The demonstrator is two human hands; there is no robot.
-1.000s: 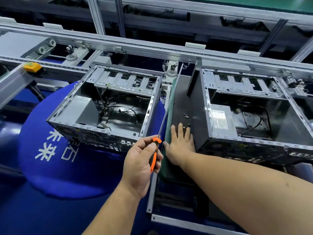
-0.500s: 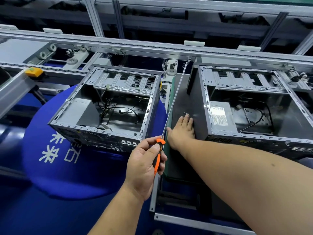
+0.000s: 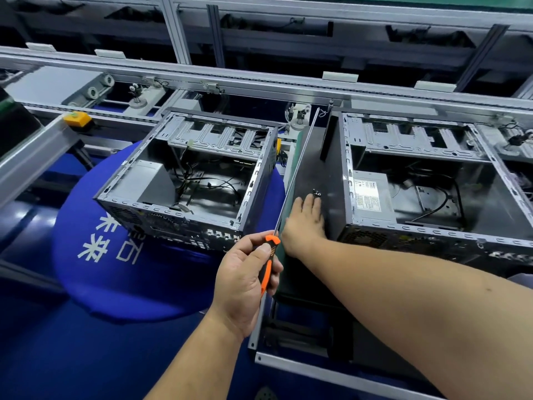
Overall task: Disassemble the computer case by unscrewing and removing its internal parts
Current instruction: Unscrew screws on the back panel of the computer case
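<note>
Two open computer cases stand side by side, the left case (image 3: pixel 253 183) on a blue round mat and the right case (image 3: pixel 347 168) holding a power supply (image 3: pixel 370 197). Between them lies a dark flat panel (image 3: pixel 310 157) with a few small loose screws (image 3: pixel 316 193). My right hand (image 3: pixel 304 223) rests flat on the panel, its straight fingertips touching the screws. My left hand (image 3: pixel 245 281) grips the orange-and-black handle of a long screwdriver (image 3: pixel 269 255), whose thin shaft points away along the panel's left edge.
The blue mat (image 3: pixel 115 269) bears white characters. Aluminium conveyor rails (image 3: pixel 259 85) run across the back, with a yellow-capped fitting (image 3: pixel 77 118) at the left. Loose cables lie inside both cases. A metal frame edge (image 3: pixel 317 368) crosses near me.
My right hand has slid away from me along the dark panel until its fingertips reached the screws. My left hand keeps hold of the screwdriver in about the same place.
</note>
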